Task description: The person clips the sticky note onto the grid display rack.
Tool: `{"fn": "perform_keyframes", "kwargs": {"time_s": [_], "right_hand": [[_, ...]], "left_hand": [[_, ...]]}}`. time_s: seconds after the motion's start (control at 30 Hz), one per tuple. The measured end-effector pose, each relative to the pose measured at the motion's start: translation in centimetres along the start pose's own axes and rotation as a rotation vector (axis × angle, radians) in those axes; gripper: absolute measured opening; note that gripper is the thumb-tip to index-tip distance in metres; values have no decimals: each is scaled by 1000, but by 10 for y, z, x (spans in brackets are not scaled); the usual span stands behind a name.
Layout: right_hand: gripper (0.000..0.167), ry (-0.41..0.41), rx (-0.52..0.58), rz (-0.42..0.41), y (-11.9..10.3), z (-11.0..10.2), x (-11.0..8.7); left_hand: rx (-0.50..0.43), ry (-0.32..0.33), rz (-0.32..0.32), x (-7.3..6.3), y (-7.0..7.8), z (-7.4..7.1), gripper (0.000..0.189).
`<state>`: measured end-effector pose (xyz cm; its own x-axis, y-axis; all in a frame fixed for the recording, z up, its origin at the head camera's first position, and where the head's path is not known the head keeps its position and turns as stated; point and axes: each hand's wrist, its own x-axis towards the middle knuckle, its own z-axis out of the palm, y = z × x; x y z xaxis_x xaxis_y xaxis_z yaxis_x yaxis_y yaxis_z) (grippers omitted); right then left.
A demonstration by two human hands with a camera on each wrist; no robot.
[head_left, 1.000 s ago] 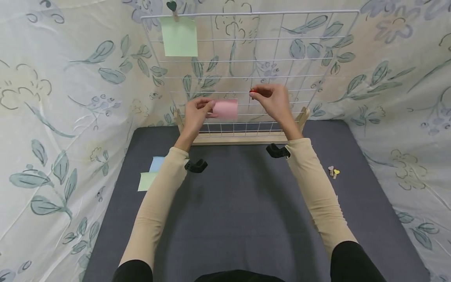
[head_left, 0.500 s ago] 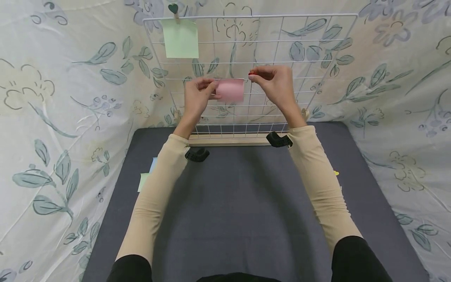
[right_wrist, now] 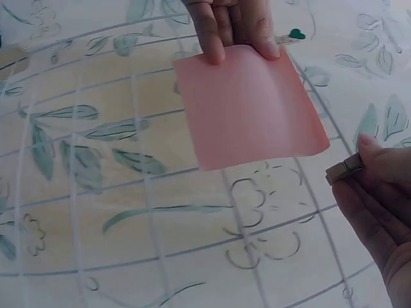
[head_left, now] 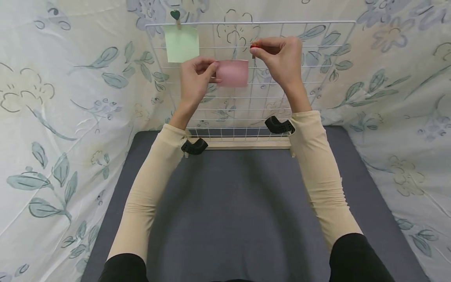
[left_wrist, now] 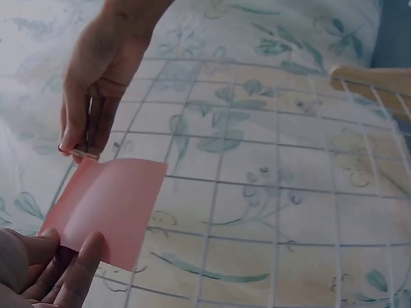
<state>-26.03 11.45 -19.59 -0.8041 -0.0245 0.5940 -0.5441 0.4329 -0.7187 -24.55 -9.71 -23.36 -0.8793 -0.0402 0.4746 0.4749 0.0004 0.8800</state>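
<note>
My left hand pinches a pink paper note by its left edge, between thumb and fingers. The note hangs in front of the white wire grid, slightly curved. To its right, my right hand pinches a small wooden clothespin with a red top, its jaw end pointing toward the note. In the right wrist view a small space shows between clothespin and note. At the grid's upper left, a green note hangs from a clothespin with a dark green heart.
The grid stands in a wooden base at the back of the dark grey table. Floral cloth hangs behind and at both sides. Each wrist carries a black camera mount.
Both hands have risen along the grid, carrying the pink note and the clothespin from its lower part to the upper part. The right hand keeps its place beside the note.
</note>
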Motion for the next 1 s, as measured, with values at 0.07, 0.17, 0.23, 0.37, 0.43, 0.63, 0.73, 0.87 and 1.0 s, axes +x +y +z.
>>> {"fn": "perform_keyframes", "kwargs": {"time_s": [0.07, 0.17, 0.23, 0.37, 0.43, 0.63, 0.73, 0.87, 1.0], "right_hand": [[19, 12, 4, 5, -3, -1, 6], [20, 17, 8, -1, -9, -1, 13], [20, 15, -1, -19, -13, 0, 17], [20, 3, 4, -46, -24, 4, 26], [20, 0, 10, -69, -29, 6, 31], [20, -23, 17, -129, -43, 16, 49], [21, -49, 31, -107, -47, 22, 57], [21, -79, 20, -64, -49, 26, 63], [21, -89, 5, -48, -48, 27, 65]], "left_hand": [[-4, 10, 8, 6, 6, -1, 14], [-1, 27, -8, 14, 13, -3, 14], [1, 33, -19, 20, 17, -3, 14], [25, 46, -27, 28, 22, -3, 15], [35, 54, -31, 31, 25, -3, 15], [20, 87, -50, 36, 35, -1, 16], [20, 108, -64, 36, 40, -1, 16], [40, 127, -87, 36, 43, 1, 15], [49, 132, -98, 36, 45, 4, 14]]}}
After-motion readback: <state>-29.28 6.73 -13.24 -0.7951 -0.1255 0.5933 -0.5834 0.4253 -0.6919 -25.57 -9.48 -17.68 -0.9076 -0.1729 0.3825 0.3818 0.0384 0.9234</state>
